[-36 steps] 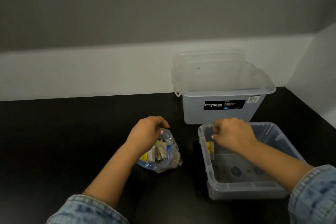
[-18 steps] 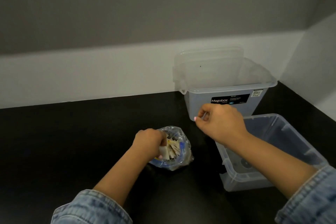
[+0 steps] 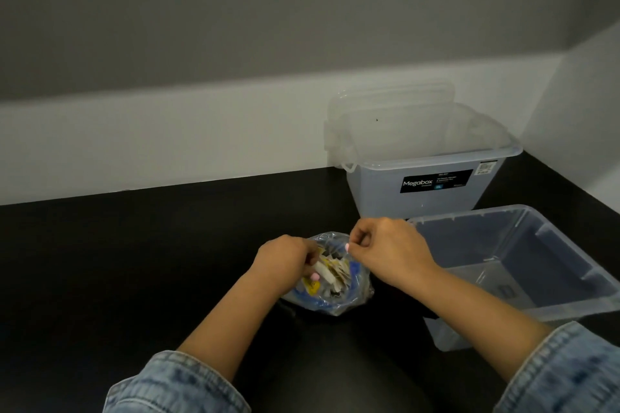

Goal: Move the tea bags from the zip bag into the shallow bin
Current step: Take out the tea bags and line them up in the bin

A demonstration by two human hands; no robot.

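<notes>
A clear zip bag point(image 3: 339, 302) with a blue zip strip stands open on the black table, holding several white and yellow tea bags point(image 3: 335, 270). My left hand point(image 3: 285, 261) reaches into its mouth from the left, and its curled fingers and thumb grip a white tea bag. From the right, my right hand point(image 3: 389, 251) pinches the bag's upper rim. The shallow clear bin point(image 3: 570, 245) sits to the right of the bag, with my right forearm crossing over its near left corner. I see no tea bag in the part of the bin that shows.
A taller clear bin point(image 3: 419, 201) labelled Megabox stands behind the shallow bin against the white wall, its lid point(image 3: 392, 100) leaning behind it. A side wall closes the table at the far right. Bare black tabletop point(image 3: 134, 261) stretches to the left.
My right hand moved left from over the shallow bin to the zip bag's rim and pinched it. My left hand dipped into the bag and took hold of a tea bag.
</notes>
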